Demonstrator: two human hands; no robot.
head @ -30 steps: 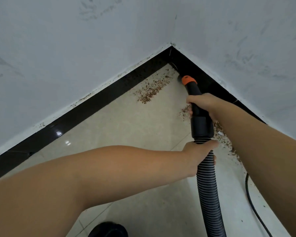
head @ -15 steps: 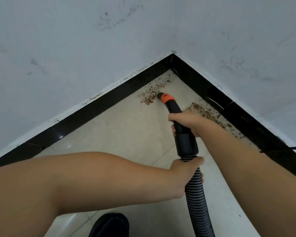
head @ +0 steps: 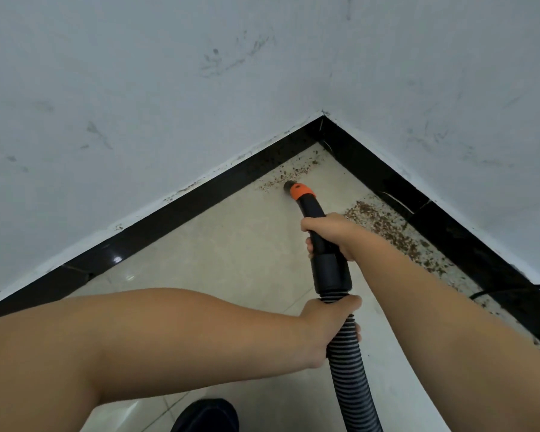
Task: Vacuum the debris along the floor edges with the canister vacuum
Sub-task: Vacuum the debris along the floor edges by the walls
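From the head camera we see our right hand [head: 331,235] wrapped around the black nozzle [head: 312,213], its orange tip at the debris [head: 289,176] along the far-left baseboard [head: 175,207]. Our left hand [head: 328,325] grips the ribbed hose [head: 351,378] nearer us; more debris lies along the right wall.

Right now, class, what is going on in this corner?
A person is vacuuming a floor corner. The right hand grips the black nozzle tube, the left hand holds the ribbed hose. The orange tip sits at the debris by the left baseboard; a second patch waits along the right wall.
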